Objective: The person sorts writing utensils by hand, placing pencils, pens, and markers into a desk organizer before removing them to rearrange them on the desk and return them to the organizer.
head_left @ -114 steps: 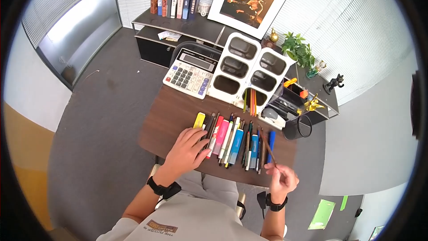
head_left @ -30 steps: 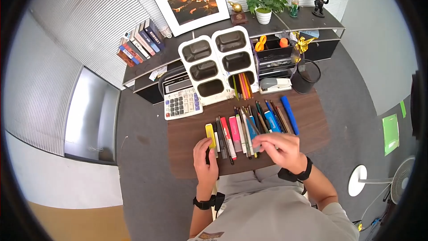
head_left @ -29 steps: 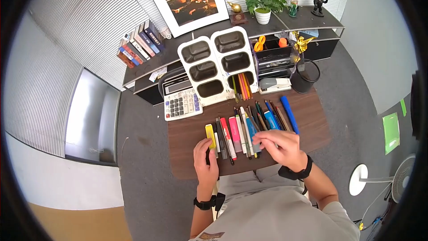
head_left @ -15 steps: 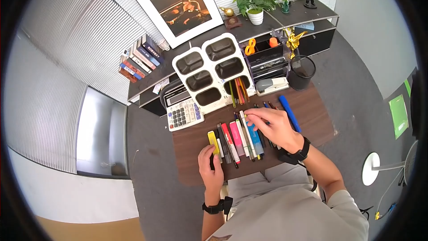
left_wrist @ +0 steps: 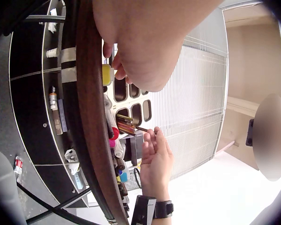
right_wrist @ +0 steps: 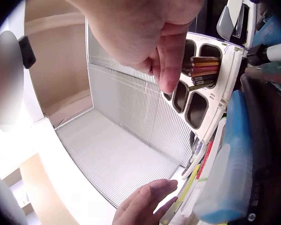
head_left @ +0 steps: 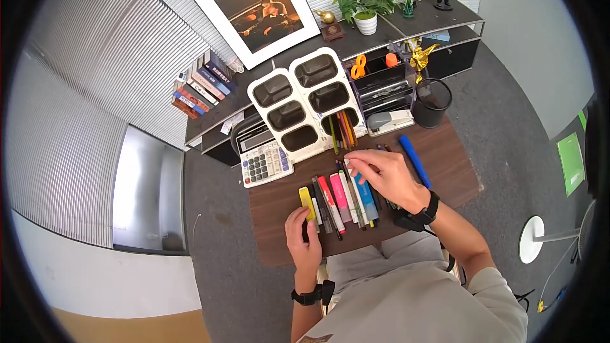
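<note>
My right hand [head_left: 391, 178] pinches a thin dark pencil [left_wrist: 141, 128] between thumb and fingertips, its far end towards the white organizer [head_left: 307, 109]. Several coloured pencils [head_left: 343, 130] stand in that organizer's lower right compartment. Beneath the right hand, a row of pens lies on the brown table, partly hidden by it; a pink highlighter [head_left: 341, 198] and a blue highlighter [head_left: 365, 197] show there. My left hand [head_left: 304, 239], fingers relaxed, rests at the row's left end by a yellow highlighter [head_left: 306, 200], its fingertips right at that highlighter.
A calculator [head_left: 265, 164] stands left of the organizer. To its right are a stapler [head_left: 391, 122], a black desk tray with orange scissors [head_left: 358, 67] and a black mesh cup [head_left: 432, 111]. A thick blue marker [head_left: 415, 162] lies at the row's right end.
The right hand has moved from the table's right front over the row towards the organizer, pencil in its fingers. The left hand has shifted to the yellow highlighter; the head view has turned.
</note>
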The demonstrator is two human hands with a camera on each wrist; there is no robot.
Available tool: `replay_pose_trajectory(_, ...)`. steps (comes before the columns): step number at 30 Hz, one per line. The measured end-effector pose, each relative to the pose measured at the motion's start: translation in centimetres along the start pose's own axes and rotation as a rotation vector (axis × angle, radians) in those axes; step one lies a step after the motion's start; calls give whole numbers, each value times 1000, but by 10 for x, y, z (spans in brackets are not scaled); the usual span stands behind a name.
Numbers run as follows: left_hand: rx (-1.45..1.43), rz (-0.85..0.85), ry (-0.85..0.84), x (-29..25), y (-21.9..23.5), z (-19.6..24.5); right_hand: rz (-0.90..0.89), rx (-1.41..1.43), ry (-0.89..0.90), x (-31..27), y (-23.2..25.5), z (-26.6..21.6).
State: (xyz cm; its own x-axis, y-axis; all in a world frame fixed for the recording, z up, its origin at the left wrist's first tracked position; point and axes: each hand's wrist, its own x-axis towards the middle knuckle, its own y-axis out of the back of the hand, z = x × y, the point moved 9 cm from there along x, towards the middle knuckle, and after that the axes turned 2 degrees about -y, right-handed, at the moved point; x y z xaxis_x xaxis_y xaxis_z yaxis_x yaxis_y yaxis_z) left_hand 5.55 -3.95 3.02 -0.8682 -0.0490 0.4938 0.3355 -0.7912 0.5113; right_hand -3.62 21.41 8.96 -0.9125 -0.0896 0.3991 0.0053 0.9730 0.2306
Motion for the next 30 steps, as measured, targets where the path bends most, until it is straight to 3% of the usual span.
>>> replay_pose_trajectory(24, 4, -8, -5, -1, 0, 0, 4, -71, -94, -3, 4, 7)
replay_pose_trajectory(30, 18, -6, -23, 0, 1, 3, 52, -159, 10, -14, 23, -6)
